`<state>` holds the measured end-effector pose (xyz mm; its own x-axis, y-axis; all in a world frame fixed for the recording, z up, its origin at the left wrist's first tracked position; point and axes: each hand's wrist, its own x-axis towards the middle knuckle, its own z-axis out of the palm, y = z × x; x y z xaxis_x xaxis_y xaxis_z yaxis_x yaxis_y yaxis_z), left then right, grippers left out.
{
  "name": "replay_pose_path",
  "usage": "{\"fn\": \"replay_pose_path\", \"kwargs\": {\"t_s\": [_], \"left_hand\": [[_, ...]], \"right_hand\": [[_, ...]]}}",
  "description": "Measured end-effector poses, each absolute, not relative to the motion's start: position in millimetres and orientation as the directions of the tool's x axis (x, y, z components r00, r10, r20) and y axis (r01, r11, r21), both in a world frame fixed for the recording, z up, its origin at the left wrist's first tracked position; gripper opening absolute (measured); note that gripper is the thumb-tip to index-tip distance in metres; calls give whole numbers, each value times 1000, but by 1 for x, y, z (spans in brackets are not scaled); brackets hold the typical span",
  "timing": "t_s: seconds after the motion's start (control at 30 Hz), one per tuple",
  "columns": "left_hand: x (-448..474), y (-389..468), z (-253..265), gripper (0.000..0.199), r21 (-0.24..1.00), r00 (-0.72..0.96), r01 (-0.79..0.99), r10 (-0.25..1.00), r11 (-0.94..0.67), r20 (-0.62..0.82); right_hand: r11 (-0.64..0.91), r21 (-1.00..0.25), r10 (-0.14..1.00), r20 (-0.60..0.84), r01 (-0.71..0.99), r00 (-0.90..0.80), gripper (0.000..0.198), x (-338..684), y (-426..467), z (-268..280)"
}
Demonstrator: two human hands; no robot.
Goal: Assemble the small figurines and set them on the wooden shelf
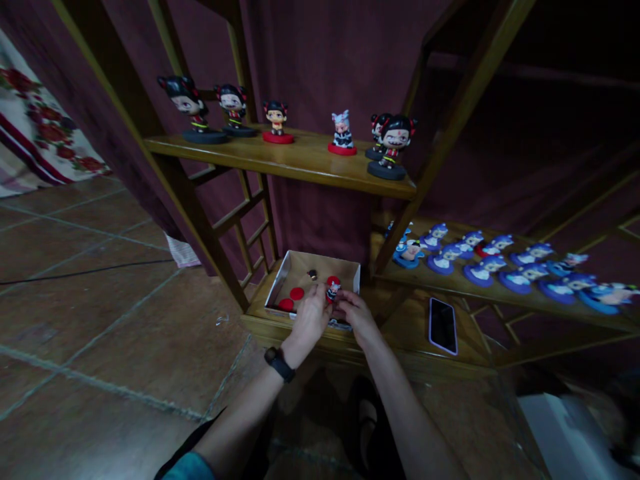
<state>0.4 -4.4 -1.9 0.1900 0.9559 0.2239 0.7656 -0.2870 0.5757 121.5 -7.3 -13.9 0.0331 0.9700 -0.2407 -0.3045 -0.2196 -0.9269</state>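
Note:
Both of my hands are over a shallow cardboard box point(353, 267) on the low shelf. A small figurine point(333, 290) with a pale, horned-looking head sits between my fingertips. My left hand point(312, 312) is closed around its left side, and my right hand point(354, 311) pinches at its lower right. Inside the box, red round bases point(297, 293) lie at the left, with another red base point(333, 280) just behind the figurine. A small dark piece point(313, 274) lies near the box's back. My fingers hide the figurine's lower part.
Several figurines point(395, 143) stand on the upper wooden shelf point(310, 160). Blue-and-white figurines point(483, 270) crowd the right shelf. A phone point(443, 326) lies right of the box. Wooden posts point(200, 220) frame the unit, and a cable point(85, 272) crosses the tiled floor.

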Motion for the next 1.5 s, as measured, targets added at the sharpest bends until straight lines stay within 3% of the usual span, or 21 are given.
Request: {"fn": "replay_pose_path", "kwargs": {"t_s": [0.23, 0.57, 0.87, 1.5], "left_hand": [[2, -8, 2, 29, 503, 231, 809, 952, -303, 202], [3, -13, 12, 22, 300, 317, 880, 925, -369, 209], [7, -16, 15, 20, 133, 342, 917, 914, -375, 217], [7, -14, 13, 26, 102, 393, 893, 869, -439, 301]], "right_hand": [[-238, -923, 963, -264, -303, 47, 22, 122, -7, -14], [-234, -924, 956, -275, -301, 99, 19, 122, -10, -8], [-204, -936, 973, -226, -286, 48, 23, 125, -7, -19], [-231, -939, 969, -245, -256, 20, 30, 125, -9, -16]]}}
